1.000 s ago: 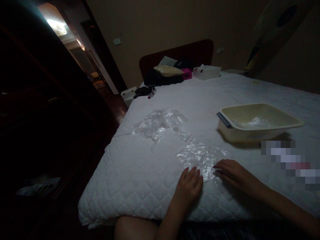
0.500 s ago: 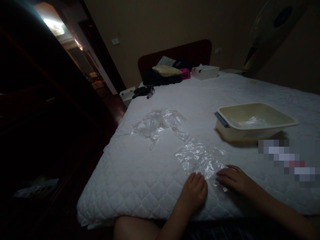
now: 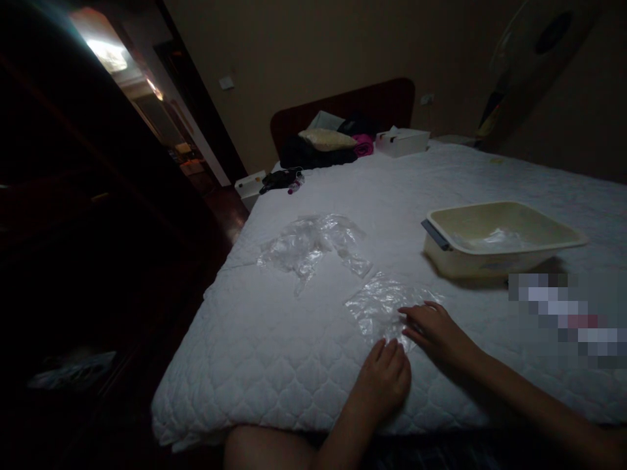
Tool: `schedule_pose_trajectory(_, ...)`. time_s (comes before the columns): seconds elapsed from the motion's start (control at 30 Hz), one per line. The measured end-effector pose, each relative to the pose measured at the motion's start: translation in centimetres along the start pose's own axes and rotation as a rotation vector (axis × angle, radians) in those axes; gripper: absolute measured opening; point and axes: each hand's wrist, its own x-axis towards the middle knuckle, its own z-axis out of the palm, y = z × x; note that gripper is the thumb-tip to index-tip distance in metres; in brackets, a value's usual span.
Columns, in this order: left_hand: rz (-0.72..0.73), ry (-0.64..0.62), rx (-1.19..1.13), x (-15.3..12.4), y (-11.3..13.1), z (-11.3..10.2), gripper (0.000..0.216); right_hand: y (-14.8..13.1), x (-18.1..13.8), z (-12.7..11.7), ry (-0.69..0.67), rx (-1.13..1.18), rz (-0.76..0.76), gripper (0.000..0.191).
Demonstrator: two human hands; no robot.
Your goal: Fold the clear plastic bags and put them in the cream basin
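Observation:
A clear, crinkled plastic bag (image 3: 369,303) lies spread on the white quilted bed cover (image 3: 245,352) before me. My left hand (image 3: 388,382) rests palm down at the bag's near edge, its fingers stretched forward and lightly bent. Over the bag's right part, my right hand (image 3: 435,333) reaches in with thumb and fingers apart, the fingertips touching the film or just above it. More crumpled clear plastic (image 3: 313,241) lies farther off to the left.
A cream plastic basin (image 3: 499,258) with a grey handle stands at right, clear plastic inside. Beside it is a blurred-out item (image 3: 563,313). A pillow (image 3: 326,138), dark cloth and a white box (image 3: 402,141) sit near the headboard (image 3: 392,98). A fan (image 3: 533,52) stands at back right.
My right hand has moved left and slightly away from me, from the bag's right edge onto the film. The bag's near right corner no longer shows. My left hand has barely shifted.

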Motion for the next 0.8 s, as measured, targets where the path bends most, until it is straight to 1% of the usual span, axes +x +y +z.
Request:
schedule_pose_trajectory(0.07, -0.01, 0.017, 0.001, 0.1, 0.0, -0.2, 0.023, 0.0, -0.1, 0.3, 0.004, -0.007, 0.01, 0.027)
schedule_pose_trajectory(0.13, -0.024, 0.024, -0.004, 0.2, 0.0, -0.3, 0.025, -0.2, -0.1, 0.4, 0.001, -0.014, 0.02, 0.022)
schedule_pose_trajectory(0.23, -0.038, 0.002, -0.011, 0.3, -0.1, -0.4, 0.03, -0.4, -0.1, 0.1, -0.014, 0.001, 0.013, 0.016)
schedule_pose_trajectory(0.33, -0.041, -0.028, -0.022, 0.1, -0.1, -0.4, 0.03, -0.1, -0.4, -1.2, 0.02, 0.024, 0.008, 0.018)
schedule_pose_trajectory(0.43, -0.036, -0.055, -0.038, 0.1, -0.2, -0.4, 0.03, 1.1, -1.1, -3.0, 0.056, 0.028, 0.015, 0.02)
schedule_pose_trajectory(0.53, -0.043, -0.065, -0.049, 0.3, -0.3, -0.8, 0.034, 2.8, -2.2, -4.2, 0.022, 0.022, -0.007, 0.021)
schedule_pose_trajectory(0.67, -0.058, -0.07, -0.063, 0.6, -0.3, -1.1, 0.041, 4.2, -4.2, -3.9, -0.012, -0.006, -0.055, 0.027)
schedule_pose_trajectory(0.8, -0.046, -0.063, -0.088, 0.4, -0.2, -0.6, 0.036, 4.4, -5.7, -3.1, -0.017, 0.003, -0.132, 0.032)
